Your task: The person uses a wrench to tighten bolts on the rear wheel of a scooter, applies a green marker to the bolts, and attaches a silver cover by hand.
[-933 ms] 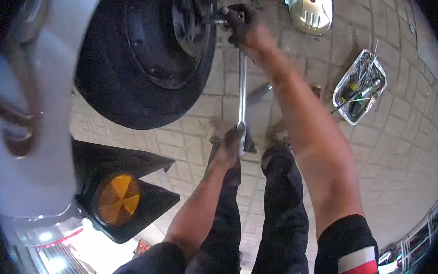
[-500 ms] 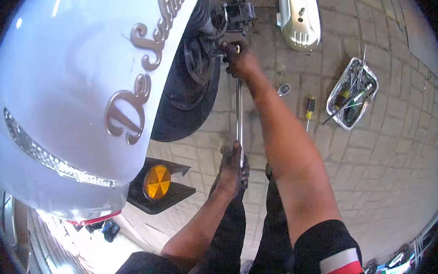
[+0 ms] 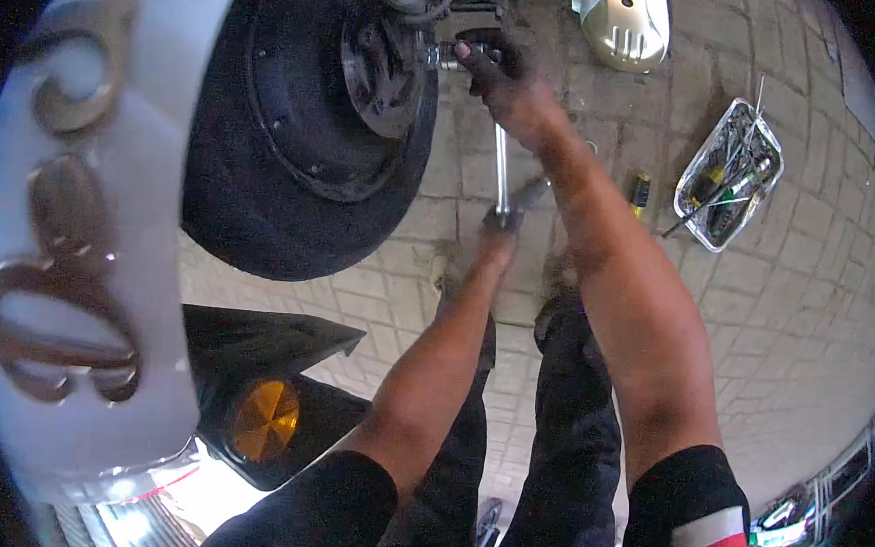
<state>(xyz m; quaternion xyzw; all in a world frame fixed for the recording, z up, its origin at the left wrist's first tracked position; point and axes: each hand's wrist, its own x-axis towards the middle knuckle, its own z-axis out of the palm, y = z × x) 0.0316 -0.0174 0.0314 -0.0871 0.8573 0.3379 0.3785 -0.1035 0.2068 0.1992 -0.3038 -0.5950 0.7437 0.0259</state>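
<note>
1. The right hand is gripping the head end of a metal wrench, just right of the black wheel.
2. The left hand is gripping its lower end, the shaft running between both hands.
3. A yellow-and-black screwdriver is lying right of the hands; a foil tray of tools is lying farther right.

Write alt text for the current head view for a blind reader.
A person's right hand grips the upper end of a metal wrench beside a black wheel; the left hand holds it lower down. A foil tray of tools lies to the right on the paving.
</note>
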